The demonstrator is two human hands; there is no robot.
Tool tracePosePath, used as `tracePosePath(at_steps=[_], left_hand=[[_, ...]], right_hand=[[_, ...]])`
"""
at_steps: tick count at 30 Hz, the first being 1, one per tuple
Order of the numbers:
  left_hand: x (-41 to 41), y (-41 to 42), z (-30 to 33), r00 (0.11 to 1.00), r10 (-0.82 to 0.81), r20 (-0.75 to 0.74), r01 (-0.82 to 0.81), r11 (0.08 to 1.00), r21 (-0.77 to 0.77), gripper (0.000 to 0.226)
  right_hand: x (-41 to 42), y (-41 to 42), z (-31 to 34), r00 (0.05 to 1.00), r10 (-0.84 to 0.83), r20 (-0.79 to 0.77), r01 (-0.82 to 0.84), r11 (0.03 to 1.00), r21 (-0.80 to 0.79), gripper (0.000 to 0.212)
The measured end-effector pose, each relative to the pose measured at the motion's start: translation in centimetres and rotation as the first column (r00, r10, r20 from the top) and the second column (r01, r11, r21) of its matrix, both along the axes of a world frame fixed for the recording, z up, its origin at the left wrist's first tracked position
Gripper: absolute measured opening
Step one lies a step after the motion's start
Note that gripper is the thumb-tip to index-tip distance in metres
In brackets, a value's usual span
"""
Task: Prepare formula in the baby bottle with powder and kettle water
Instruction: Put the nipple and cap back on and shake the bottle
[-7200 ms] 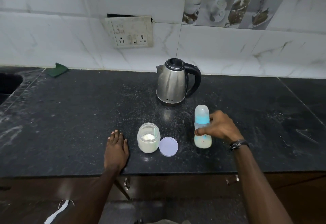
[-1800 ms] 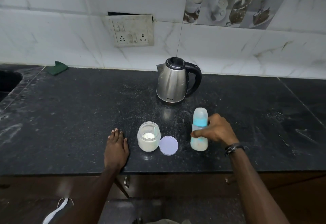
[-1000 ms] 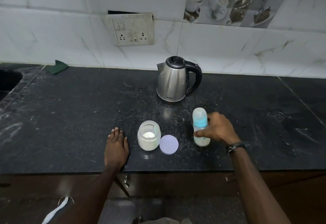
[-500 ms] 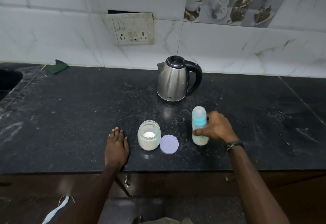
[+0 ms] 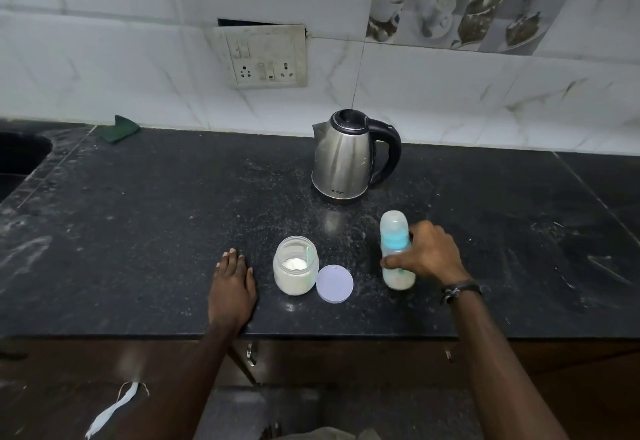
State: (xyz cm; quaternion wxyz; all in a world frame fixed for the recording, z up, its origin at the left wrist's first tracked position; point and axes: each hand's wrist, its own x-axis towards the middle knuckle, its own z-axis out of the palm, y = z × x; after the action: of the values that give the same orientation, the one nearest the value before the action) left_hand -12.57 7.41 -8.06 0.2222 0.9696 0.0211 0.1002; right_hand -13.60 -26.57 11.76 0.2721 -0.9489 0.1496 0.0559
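The baby bottle [image 5: 393, 231], clear with a blue collar and a domed cap, stands upright on the black counter [image 5: 156, 224] with milky liquid at its base. My right hand [image 5: 424, 254] is wrapped around its middle. An open glass jar of white powder [image 5: 295, 271] with a scoop inside stands left of it, its lilac lid [image 5: 334, 283] lying flat beside it. My left hand [image 5: 231, 289] lies flat on the counter left of the jar, holding nothing. A steel kettle [image 5: 346, 157] with a black handle stands behind.
A sink [image 5: 17, 159] is cut into the counter at far left, with a green cloth [image 5: 119, 128] by the wall. A socket plate [image 5: 265, 55] is on the tiled wall. Spilled powder dusts the counter around the kettle. Cabinet handles [image 5: 251, 353] sit below the front edge.
My right hand with the bottle has shifted slightly back and forth over the last seconds; the bottle now stands on the counter. My left hand, the jar and the kettle have not moved.
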Motion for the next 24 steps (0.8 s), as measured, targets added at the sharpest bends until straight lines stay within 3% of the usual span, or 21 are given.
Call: tracePosePath(at_steps=[2,4,6,9,11,14,17,19,21,24], left_hand=[[0.07,0.11,-0.02,1.000,-0.003,0.014,0.003,1.000,-0.003,0.053],[0.19,-0.01,0.05,1.000,-0.004,0.011,0.004,1.000,-0.001,0.051],[0.10,-0.09,-0.12,1.000,-0.002,0.003,0.002,1.000,0.005,0.051],[0.14,0.10,-0.16,1.000,-0.002,0.017,0.002,1.000,0.007,0.053],[0.26,-0.03,-0.04,1.000,-0.008,0.007,0.008,1.000,0.004,0.056],[0.07,-0.08,-0.13,1.000,-0.003,0.008,0.003,1.000,0.010,0.055],[0.21,0.08,0.00,1.000,-0.005,0.021,0.004,1.000,0.004,0.054],[0.26,0.00,-0.10,1.000,-0.005,0.005,0.005,1.000,0.004,0.054],[0.19,-0.01,-0.27,1.000,-0.002,0.005,0.002,1.000,0.004,0.052],[0.27,0.04,-0.09,1.000,-0.006,0.017,0.006,1.000,-0.002,0.050]], right_hand=[[-0.28,0.03,-0.31,0.998,0.055,-0.006,-0.054,0.992,0.114,0.046],[-0.17,0.11,-0.42,0.998,-0.008,0.056,0.003,0.996,0.093,0.046],[-0.18,0.14,-0.29,0.999,-0.044,0.020,0.044,0.999,-0.005,0.047],[-0.64,0.40,-0.69,1.000,0.009,-0.015,-0.007,0.995,0.103,0.035],[-0.60,0.34,-0.89,0.999,-0.028,0.038,0.026,0.998,0.062,0.041],[-0.55,0.27,-0.80,0.997,-0.020,-0.077,0.017,0.999,-0.034,0.055],[-0.81,0.38,-0.96,0.997,0.046,-0.057,-0.037,0.989,0.147,0.037],[-0.53,0.32,-0.97,1.000,-0.024,-0.001,0.024,0.995,0.101,0.041],[-0.57,0.32,-0.79,0.995,-0.045,-0.084,0.043,0.999,-0.028,0.055],[-0.76,0.34,-0.88,0.990,0.073,-0.117,-0.055,0.988,0.146,0.044]])
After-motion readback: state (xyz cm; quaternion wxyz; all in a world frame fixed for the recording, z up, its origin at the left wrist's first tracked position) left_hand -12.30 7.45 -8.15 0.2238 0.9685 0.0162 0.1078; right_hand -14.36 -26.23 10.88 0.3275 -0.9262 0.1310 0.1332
